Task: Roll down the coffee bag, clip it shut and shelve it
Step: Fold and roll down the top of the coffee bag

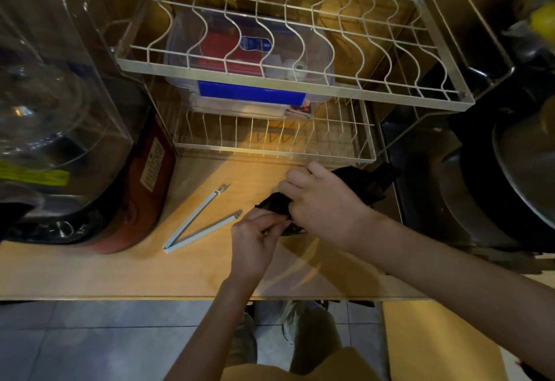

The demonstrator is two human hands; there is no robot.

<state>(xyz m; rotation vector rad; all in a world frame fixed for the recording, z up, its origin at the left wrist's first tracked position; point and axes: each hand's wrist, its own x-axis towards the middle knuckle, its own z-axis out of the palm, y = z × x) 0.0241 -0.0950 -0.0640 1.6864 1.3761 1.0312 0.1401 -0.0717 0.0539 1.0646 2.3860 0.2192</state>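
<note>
Dim little kitchen corner, wooden counter [120, 266] under a two-tier wire rack [300, 92]. Both hands are closed on the black coffee bag [369, 182], which lies on the counter: left hand [255, 239] pinching the near end, right hand [324, 200] clamped over the middle. The white clip [198, 224] sits open just to the left. I'd say keep the roll tight and even, squeezing air out, so the clip slides on straight.

Clear lidded box [249, 59] inside white wire rack [300, 86]; steel pan [522, 170] right.
</note>
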